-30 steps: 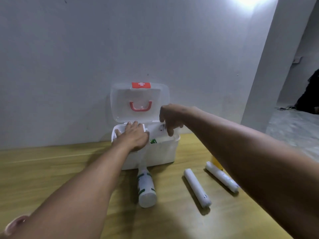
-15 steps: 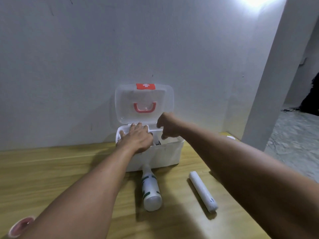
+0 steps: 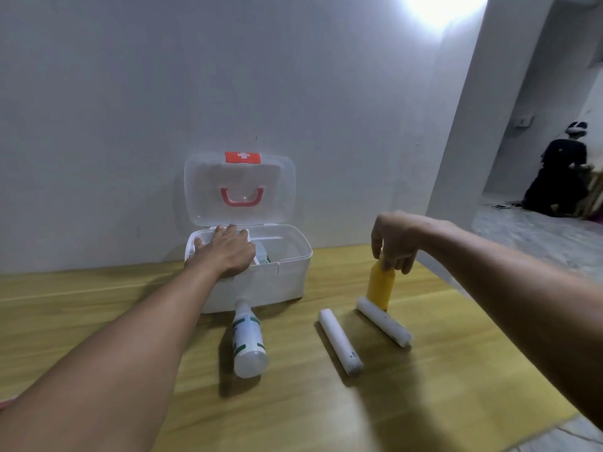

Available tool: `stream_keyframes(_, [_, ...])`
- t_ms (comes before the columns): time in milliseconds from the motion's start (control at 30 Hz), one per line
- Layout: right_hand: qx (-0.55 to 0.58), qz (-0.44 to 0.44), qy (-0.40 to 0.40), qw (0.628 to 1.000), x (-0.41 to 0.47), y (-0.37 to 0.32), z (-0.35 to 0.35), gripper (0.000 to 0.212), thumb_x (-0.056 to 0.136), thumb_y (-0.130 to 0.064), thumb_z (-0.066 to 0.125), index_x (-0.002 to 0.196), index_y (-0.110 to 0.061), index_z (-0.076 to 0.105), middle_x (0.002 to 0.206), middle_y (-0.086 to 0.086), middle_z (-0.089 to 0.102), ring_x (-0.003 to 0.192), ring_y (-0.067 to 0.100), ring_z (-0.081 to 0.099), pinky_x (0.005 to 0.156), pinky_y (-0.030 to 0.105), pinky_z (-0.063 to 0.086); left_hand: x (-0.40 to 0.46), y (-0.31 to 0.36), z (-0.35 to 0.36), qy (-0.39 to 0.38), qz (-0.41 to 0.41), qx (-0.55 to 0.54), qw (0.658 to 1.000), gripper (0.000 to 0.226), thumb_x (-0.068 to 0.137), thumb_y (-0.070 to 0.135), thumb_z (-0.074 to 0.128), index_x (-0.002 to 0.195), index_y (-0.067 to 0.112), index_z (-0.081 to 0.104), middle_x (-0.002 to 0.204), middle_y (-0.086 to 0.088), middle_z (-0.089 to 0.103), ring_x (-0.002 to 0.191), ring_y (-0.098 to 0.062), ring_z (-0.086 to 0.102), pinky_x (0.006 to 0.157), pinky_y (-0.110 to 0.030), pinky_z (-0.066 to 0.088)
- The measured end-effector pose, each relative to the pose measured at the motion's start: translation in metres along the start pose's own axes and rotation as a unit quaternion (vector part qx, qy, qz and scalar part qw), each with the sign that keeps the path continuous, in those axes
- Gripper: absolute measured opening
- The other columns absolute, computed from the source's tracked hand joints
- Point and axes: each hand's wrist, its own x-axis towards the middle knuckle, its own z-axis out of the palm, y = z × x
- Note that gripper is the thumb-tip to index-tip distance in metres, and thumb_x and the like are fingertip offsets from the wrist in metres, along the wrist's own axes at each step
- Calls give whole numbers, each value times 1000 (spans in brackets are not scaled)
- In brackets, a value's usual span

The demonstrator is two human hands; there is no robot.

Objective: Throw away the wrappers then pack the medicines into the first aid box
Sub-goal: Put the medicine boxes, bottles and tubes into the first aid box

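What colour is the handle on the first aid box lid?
Red-orange, a U-shaped handle on the clear lid of the first aid box; the head view shows it.

White cross on red tag [image 3: 242, 157] — box lid [image 3: 208, 190].

Bare indoor room: plain white wall [image 3: 293, 76], wooden table [image 3: 424, 386], concrete floor [image 3: 538, 243].

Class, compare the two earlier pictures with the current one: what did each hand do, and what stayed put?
The right hand left the first aid box, moved right and closed its fingers on the top of the upright yellow bottle. The left hand stayed resting on the box's left side; the lid stayed open. The white-and-green bottle and two white rolls stayed lying where they were.
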Motion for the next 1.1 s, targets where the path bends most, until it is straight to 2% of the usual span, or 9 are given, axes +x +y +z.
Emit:
stream_keyframes(100, [-2,-29,65,997,-4,-2,-5,27,80,-11,76,106,-5,72,81,7,73,73,23,76,64,28,62,1,-1,1,-1,-4,-7,1000,58,100,33,16,156,18,13,166,-1,-4,153,-22,-6,119,-60,-2])
stream_keyframes(200, [57,-86,139,985,-8,-17,-26,26,85,-7,71,111,-6,70,93,10,67,67,25,74,56,29,62,1,0,1,0,-3,-12,1000,56,100,27,16,155,16,14,166,-2,-2,153,-23,-5,119,-61,-2])
stream_keyframes(333, [110,-199,230,946,-14,-54,-48,32,87,-8,68,119,-4,63,101,12,65,66,23,74,48,21,58,2,0,1,0,-3,-18,1000,56,99,24,14,155,15,13,166,-3,-2,153,-24,-5,119,-61,-2])
stream_keyframes(400, [135,-227,236,935,-11,-77,-47,33,86,-10,71,116,-1,61,99,12,68,67,21,74,49,20,58,5,-2,3,7,2,-19,1000,58,97,18,15,154,14,16,166,-4,0,153,-25,-4,118,-61,0])
stream_keyframes(533, [113,-239,196,944,6,-116,-26,22,81,-10,76,99,1,69,83,13,76,65,19,75,64,36,63,12,-7,6,22,2,-28,999,58,93,13,20,151,11,26,166,-5,8,153,-27,0,118,-62,5])
stream_keyframes(767, [118,-248,142,951,22,-142,14,35,80,-5,76,113,-1,66,107,13,71,91,27,70,83,36,60,17,-11,10,19,-8,-57,998,63,92,16,25,154,15,17,166,-3,3,153,-25,-3,121,-57,7])
stream_keyframes(867, [120,-249,140,951,24,-145,19,38,80,-1,73,117,-1,65,114,12,69,97,28,69,88,37,57,16,-10,9,24,-1,-56,998,61,93,16,24,154,15,20,166,-4,4,153,-25,-2,121,-57,9])
stream_keyframes(1033, [153,-233,135,951,17,-140,17,40,80,-2,74,118,2,63,110,16,70,91,30,70,79,35,60,16,-11,8,25,8,-55,998,63,89,11,25,152,13,26,166,-5,5,153,-26,-1,120,-58,10])
stream_keyframes(1100, [111,-228,234,939,15,-133,17,30,78,-4,74,107,1,66,100,18,71,85,32,69,75,41,60,16,-12,8,24,6,-60,998,64,87,9,25,151,12,28,166,-4,7,153,-25,-1,120,-58,10])
